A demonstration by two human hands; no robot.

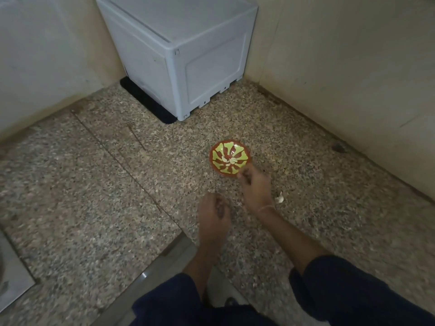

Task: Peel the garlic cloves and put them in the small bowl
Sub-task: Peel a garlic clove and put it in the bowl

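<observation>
A small red bowl (230,158) with a green pattern stands on the speckled stone counter, and a few pale peeled garlic cloves (229,160) lie in its middle. My right hand (255,185) hovers at the bowl's near right rim, fingers curled; motion blur hides whether it holds anything. My left hand (213,214) is nearer to me, left of the right hand, with fingers loosely curled; nothing shows in it. A pale garlic piece (279,197) lies on the counter just right of my right wrist.
A grey box-shaped appliance (186,52) stands in the back corner on a black mat. Cream walls close in the counter at the back and right. A steel sink edge (14,269) shows at the far left. The counter's front edge (164,257) runs below my arms.
</observation>
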